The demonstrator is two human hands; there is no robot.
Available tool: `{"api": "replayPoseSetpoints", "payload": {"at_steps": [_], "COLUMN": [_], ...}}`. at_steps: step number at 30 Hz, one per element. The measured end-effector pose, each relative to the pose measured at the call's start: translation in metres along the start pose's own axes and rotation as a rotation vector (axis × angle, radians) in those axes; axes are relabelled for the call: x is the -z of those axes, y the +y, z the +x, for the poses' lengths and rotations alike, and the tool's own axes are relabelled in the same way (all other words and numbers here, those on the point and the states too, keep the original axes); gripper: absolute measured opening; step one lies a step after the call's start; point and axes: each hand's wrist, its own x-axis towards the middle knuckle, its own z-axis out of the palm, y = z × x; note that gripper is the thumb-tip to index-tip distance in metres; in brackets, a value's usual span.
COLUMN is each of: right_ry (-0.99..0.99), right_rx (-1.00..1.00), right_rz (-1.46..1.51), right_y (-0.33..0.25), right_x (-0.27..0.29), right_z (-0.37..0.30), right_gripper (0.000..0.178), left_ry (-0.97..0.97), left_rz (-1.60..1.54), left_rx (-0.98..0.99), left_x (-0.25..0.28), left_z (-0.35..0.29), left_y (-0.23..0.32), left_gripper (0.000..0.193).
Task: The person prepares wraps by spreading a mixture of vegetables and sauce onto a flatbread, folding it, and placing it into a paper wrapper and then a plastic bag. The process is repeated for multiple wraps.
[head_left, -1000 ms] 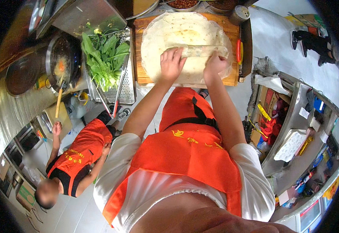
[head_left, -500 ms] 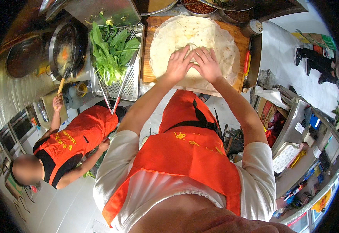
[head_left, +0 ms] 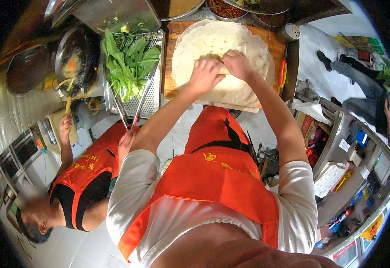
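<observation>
A large thin pale flatbread (head_left: 248, 85) is spread over a wooden board (head_left: 171, 85) in front of me. My left hand (head_left: 205, 76) lies on its middle, fingers stretched forward and thumb apart. Close beside it, the fingers of my right hand (head_left: 238, 65) are curled together, seemingly pinching the flatbread's surface. A small dark greenish patch shows between my fingertips; what it is I cannot make out.
To the left, leafy greens (head_left: 130, 62) and long metal tongs (head_left: 145, 91) lie on a perforated tray (head_left: 155, 100). A co-worker (head_left: 85, 178) holds a wooden-handled utensil in a wok (head_left: 74, 56). A red-handled tool (head_left: 283, 71) rests right of the board. Bowls (head_left: 226, 10) stand behind.
My hands have moved slightly apart, and my right fingers have curled in. The flatbread's outline looks rounder. The co-worker's lower hand has come up to the tongs' handles.
</observation>
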Motion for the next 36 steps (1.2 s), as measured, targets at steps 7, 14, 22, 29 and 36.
{"api": "replayPoseSetpoints", "payload": {"at_steps": [7,14,22,29,36], "right_ry": [-0.002,-0.324,-0.300,0.042,0.175], "right_rx": [-0.265,-0.321,-0.238,-0.086,-0.267], "right_rz": [-0.299,-0.584,-0.323,-0.159,-0.159], "right_y": [-0.009,-0.052,0.021,0.029,-0.067], "right_x": [0.008,0.015,0.021,0.025,0.060], "right_z": [0.004,0.006,0.080,0.055,-0.100], "right_gripper": [0.032,0.086,0.091,0.039,0.031], "left_ry": [0.137,0.066,-0.179,-0.179,-0.495], "left_rz": [-0.018,0.189,0.021,-0.059,-0.126], "left_rx": [0.013,0.206,0.216,0.045,-0.311], "left_x": [-0.023,-0.021,-0.007,0.010,0.056], "left_z": [0.017,0.091,0.079,0.109,0.072], "left_y": [-0.018,-0.056,-0.064,-0.071,0.066], "left_gripper": [0.026,0.011,0.064,0.052,0.052]}}
